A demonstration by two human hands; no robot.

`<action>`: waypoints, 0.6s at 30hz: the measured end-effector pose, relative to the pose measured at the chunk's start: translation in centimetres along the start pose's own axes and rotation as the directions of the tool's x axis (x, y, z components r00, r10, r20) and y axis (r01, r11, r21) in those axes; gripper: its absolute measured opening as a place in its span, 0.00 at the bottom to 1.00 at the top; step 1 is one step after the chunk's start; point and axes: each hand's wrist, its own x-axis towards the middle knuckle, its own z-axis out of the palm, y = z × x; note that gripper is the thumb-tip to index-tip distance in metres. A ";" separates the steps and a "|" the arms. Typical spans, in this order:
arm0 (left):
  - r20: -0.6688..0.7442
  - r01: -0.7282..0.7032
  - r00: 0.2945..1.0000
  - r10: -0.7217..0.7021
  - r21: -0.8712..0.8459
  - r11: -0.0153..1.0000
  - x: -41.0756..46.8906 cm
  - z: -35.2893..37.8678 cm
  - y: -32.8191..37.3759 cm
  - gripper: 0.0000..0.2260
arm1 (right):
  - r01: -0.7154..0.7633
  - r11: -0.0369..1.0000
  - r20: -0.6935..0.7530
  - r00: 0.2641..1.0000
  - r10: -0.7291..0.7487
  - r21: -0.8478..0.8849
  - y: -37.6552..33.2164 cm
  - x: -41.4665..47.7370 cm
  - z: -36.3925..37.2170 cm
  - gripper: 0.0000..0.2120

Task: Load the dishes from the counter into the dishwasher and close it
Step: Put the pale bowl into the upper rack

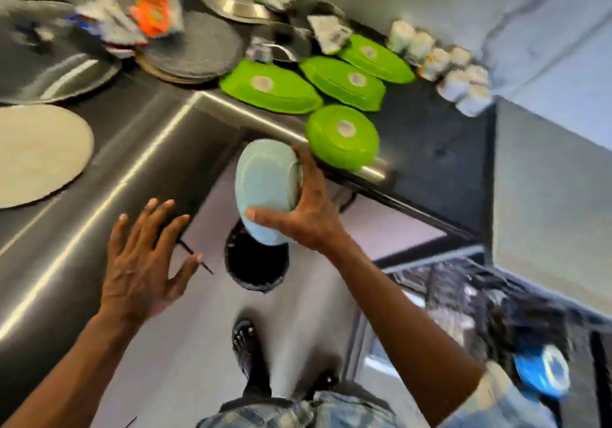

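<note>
Carry the bowl low and tip it into the rack

The right hand (308, 209) grips a pale blue-green bowl (265, 189), thumb on its lower rim and fingers curled over the upper rim. The bowl is turned on its side and is off the counter (430, 149), in the air just beyond its front edge, beside the round green dish (341, 134) that sits at that edge. The left hand (142, 272) is open, fingers spread, and holds nothing.

The dishwasher rack (480, 298) stands pulled out at the lower right, blurred, with a blue dish (543, 374) already in it. The step now is probably the carry across to it. A rim pinch like this can slip if the bowl is wet, so the free left hand could steady the far rim. Swing it clear of the counter's edge, then set it between the tines facing down, apart from the blue dish. Several green dishes and the cups (440, 63) along the back edge wait on the counter, so much of the loading seems left
</note>
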 end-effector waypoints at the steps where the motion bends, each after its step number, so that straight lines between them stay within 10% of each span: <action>1: 0.001 -0.038 0.999 0.038 -0.035 0.999 0.6 0.8 2.3 0.28 | -0.031 0.999 -0.038 0.999 0.032 0.023 1.9 -2.4 -1.9 0.62; 7: 0.189 -0.125 0.962 0.197 -0.334 0.934 3.3 7.0 19.3 0.26 | -0.265 0.958 -0.262 0.922 0.285 0.110 12.5 -15.6 -12.1 0.61; 18: 0.677 -0.028 0.628 0.384 -0.473 0.880 -0.7 17.0 47.6 0.22 | -0.632 0.700 -0.434 0.556 0.709 0.332 30.4 -36.5 -24.7 0.60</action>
